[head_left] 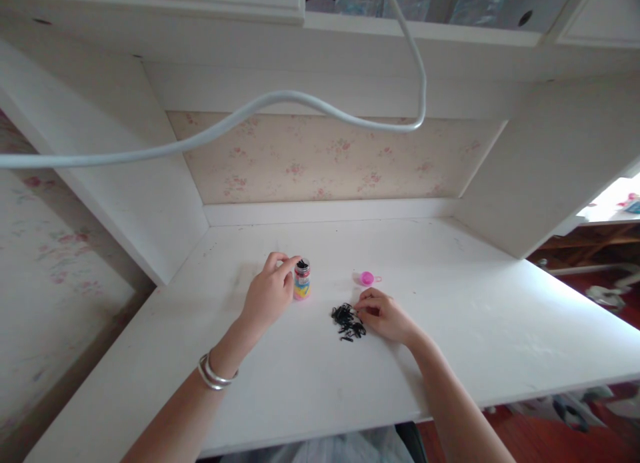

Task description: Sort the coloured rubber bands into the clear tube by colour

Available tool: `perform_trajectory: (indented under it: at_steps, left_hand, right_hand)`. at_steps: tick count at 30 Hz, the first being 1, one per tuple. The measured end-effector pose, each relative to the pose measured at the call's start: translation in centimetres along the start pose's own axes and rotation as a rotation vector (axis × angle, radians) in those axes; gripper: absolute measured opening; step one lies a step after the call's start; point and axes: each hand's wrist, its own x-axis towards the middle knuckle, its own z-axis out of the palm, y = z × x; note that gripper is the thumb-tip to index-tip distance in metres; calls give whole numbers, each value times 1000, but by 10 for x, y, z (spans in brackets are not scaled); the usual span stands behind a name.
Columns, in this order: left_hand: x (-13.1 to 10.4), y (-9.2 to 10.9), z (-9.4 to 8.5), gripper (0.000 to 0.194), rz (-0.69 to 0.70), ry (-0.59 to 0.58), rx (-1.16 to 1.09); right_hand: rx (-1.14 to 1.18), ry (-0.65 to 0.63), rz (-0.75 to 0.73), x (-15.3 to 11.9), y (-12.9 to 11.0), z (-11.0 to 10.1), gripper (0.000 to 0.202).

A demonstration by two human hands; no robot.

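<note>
A small clear jar [303, 286] with a colourful label stands upright on the white desk, and black pieces show at its mouth. My left hand [270, 288] is at the jar's left side, its fingers curled against it and one fingertip at the rim. To the right lies a loose pile of small black bands [345, 318], which look like hair ties. My right hand [384, 315] touches the pile's right edge with its fingers pinched together; what lies between the fingertips is too small to make out. Behind this hand is a pink lid [367, 278] with a small loop.
The white desk [250, 390] has side panels and a floral back wall [320, 158]. A white cable [295, 98] hangs across the view in front of the upper shelf [425, 26], which holds plastic bottles. A windowsill and wooden shelving are at the far right.
</note>
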Motion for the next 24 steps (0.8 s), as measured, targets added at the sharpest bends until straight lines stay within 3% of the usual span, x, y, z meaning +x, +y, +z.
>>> perform_trajectory:
  at_steps: [13, 18, 24]
  left_hand:
    - [4, 4, -5, 37, 0, -1, 92]
    - [0, 2, -6, 35, -21, 30, 16]
    - [-17, -10, 2, 26, -87, 60, -151]
  right_hand:
    - [57, 27, -19, 1, -3, -5, 10]
    - [92, 32, -29, -1, -2, -10, 16]
    - [162, 158, -6, 0, -3, -12, 23]
